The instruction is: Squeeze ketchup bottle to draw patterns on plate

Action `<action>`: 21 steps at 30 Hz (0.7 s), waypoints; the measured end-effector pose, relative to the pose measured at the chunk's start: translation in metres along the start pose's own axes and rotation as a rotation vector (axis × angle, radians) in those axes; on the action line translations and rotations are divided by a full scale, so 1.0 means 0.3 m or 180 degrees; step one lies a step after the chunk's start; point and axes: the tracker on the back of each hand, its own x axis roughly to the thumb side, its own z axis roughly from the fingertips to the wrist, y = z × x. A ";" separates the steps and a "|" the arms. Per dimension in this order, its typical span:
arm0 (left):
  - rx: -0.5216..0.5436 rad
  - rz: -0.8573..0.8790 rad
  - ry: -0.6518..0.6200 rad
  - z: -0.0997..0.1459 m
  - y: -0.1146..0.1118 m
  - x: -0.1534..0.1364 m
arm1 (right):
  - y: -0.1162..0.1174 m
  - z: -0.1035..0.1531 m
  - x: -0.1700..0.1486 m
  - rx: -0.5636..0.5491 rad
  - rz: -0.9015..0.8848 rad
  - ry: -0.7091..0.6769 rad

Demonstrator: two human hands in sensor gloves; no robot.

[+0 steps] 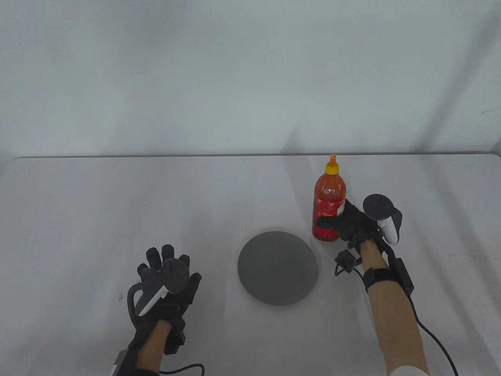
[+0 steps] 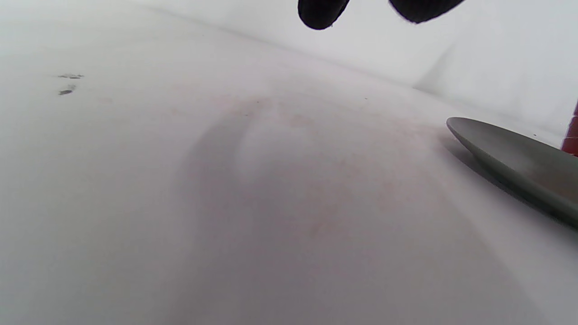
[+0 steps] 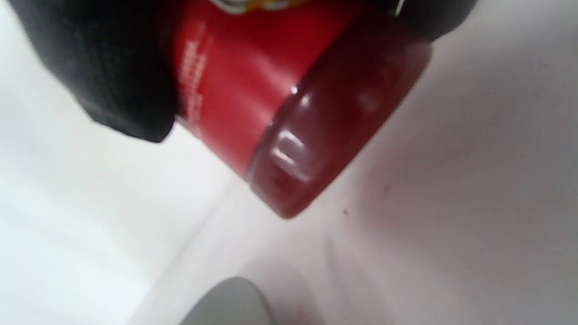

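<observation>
A pale grey wall [image 1: 250, 70] fills the far half of the table view, plain but for soft shadows and a small dark mark at its right edge. Below it lies the white surface [image 1: 98, 203], with rounded far corners, a few dark specks near the left hand and faint reddish smears that the left wrist view shows on its near part.

The dark grey round plate [image 1: 277, 268] lies flat in the near middle of the surface, its face bare of sauce. In the left wrist view its rim enters from the right; in the right wrist view only a blurred edge of it shows at the bottom.

The ketchup bottle [image 1: 329, 203] stands upright just beyond the plate's right rim, apart from it. It is red, with a red label, a yellow cap and an orange nozzle pointing up. The right wrist view shows its base close up, with the surface under it; whether the base touches the surface I cannot tell.

The right hand [image 1: 354, 227], gloved in black with a tracker on its back, has its grip wrapped round the bottle's lower half: the thumb lies across the label's near side and the fingers go behind.

The left hand [image 1: 166, 276] is to the left of the plate, well apart from it, palm down, its grip spread and holding nothing; two fingertips [image 2: 321, 12] hang clear above the surface in its wrist view.
</observation>
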 end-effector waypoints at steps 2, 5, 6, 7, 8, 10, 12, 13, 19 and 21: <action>-0.0002 0.0016 -0.0024 0.005 -0.003 0.001 | -0.025 0.041 0.032 -0.0042 -0.0064 -0.0082; -0.0049 -0.0002 -0.0009 0.009 -0.014 -0.002 | -0.060 0.128 0.093 -0.0079 -0.0206 -0.0261; -0.0070 -0.0005 -0.0006 0.007 -0.015 -0.002 | -0.069 0.159 0.114 -0.0085 -0.0238 -0.0339; -0.0069 -0.0021 -0.0008 0.005 -0.015 -0.002 | -0.079 0.202 0.139 -0.0119 -0.0251 -0.0424; -0.0063 -0.0030 -0.0008 0.003 -0.015 -0.002 | -0.082 0.226 0.152 -0.0142 -0.0259 -0.0464; -0.0060 -0.0029 -0.0017 0.000 -0.015 0.002 | -0.090 0.308 0.190 -0.0227 -0.0295 -0.0608; -0.0063 -0.0035 -0.0032 -0.002 -0.018 0.007 | -0.092 0.370 0.209 -0.0244 -0.0317 -0.0685; -0.0074 -0.0061 -0.0040 -0.004 -0.020 0.010 | -0.091 0.404 0.215 -0.0252 -0.0324 -0.0715; -0.0085 -0.0167 -0.0076 -0.005 -0.029 0.030 | -0.057 0.510 0.179 -0.0349 -0.0342 -0.0811; -0.0082 -0.0174 -0.0078 -0.005 -0.030 0.033 | -0.040 0.522 0.163 -0.0381 -0.0233 -0.0808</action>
